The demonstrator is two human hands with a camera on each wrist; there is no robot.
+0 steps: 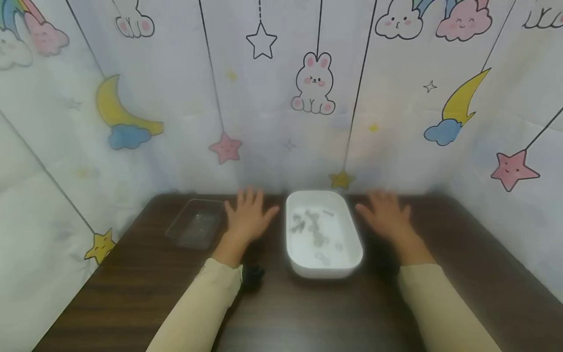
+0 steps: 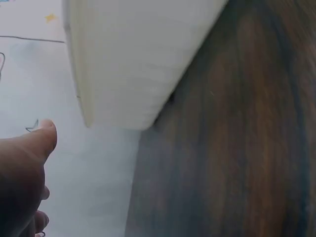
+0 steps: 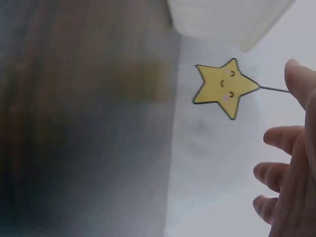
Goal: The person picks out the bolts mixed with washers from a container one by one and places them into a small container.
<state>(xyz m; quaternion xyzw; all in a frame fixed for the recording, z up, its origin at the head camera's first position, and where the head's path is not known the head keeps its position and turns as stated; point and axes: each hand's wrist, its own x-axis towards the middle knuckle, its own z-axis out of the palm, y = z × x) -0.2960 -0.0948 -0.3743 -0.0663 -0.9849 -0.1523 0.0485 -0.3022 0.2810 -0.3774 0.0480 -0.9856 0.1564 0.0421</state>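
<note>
A white rectangular tub (image 1: 325,274) stands on the table in the head view, with several small greyish pieces (image 1: 313,227) inside, too blurred to name. To its left my left hand (image 1: 246,217) is held with spread, straight fingers, apart from the tub and holding nothing. On the other side my right hand (image 1: 387,217) has its fingers spread too, also off the tub and holding nothing. The left wrist view shows the tub's side wall (image 2: 133,64) beyond my left thumb (image 2: 37,140). In the right wrist view, part of the tub (image 3: 222,19) appears above my right fingers (image 3: 276,175).
A shallow clear plastic container (image 1: 198,230) lies on the dark wood table (image 1: 281,313), left of my left hand. A white curtain (image 1: 272,98) printed with rabbits, stars and moons hangs behind the table and along both sides.
</note>
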